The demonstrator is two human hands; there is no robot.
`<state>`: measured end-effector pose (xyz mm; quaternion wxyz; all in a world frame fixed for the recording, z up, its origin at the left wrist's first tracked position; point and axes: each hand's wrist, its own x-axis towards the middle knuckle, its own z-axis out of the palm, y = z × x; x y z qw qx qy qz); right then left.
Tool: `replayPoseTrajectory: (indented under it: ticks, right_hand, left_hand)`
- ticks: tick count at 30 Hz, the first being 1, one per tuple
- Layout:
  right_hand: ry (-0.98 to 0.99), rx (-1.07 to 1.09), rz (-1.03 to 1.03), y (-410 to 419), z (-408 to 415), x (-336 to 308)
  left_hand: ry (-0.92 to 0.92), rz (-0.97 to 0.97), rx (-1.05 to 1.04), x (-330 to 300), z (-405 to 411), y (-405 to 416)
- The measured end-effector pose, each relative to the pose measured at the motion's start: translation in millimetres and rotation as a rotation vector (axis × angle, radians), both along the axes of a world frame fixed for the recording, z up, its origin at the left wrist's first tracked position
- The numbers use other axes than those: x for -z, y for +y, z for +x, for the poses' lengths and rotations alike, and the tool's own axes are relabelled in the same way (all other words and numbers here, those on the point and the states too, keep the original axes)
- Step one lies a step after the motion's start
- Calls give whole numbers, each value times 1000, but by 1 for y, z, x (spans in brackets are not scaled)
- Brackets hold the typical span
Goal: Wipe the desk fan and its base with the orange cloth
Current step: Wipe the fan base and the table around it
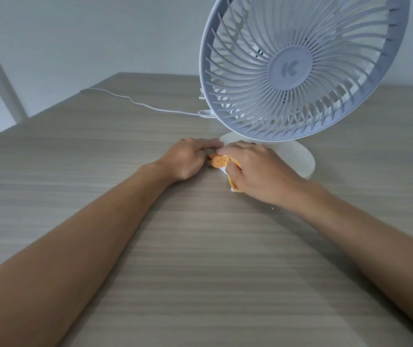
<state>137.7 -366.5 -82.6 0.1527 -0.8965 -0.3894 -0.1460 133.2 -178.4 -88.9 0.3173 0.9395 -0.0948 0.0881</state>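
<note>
Right hand (pixel 258 171) clutches the bunched orange cloth (pixel 221 161) against the white round plastic fan base (pixel 298 159) to wipe it; left hand (pixel 188 159), fingers loosely curled, steadies the base's edge.

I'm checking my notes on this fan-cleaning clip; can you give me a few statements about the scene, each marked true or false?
1. The right hand holds the cloth against the base. True.
2. The cloth is blue. False: it is orange.
3. The left hand grips the fan grille. False: it rests low on the table, by the edge of the base.
4. A white cable lies on the table behind the fan. True.
5. The fan lies flat on its side. False: it stands on its base, head tilted.
</note>
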Motion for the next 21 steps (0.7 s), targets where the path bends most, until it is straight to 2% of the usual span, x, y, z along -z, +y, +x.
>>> replayPoseTrajectory:
  ticks: [5, 9, 16, 19, 21]
  right_hand:
    - [15, -169, 21, -28, -8, -6]
    - [55, -208, 79, -61, -20, -2]
    - [90, -50, 203, -120, -28, 0]
    - [-17, 73, 276, -128, -26, 0]
    - [-75, 76, 305, -118, -25, 1]
  left_hand:
    - [-51, 133, 13, -2, -4, -3]
    - [-75, 161, 1, 0, -3, -3]
    - [-71, 165, -21, -1, -3, -4]
    - [-65, 165, -20, 0, -4, -4]
    - [-65, 172, -21, 0, -4, -5]
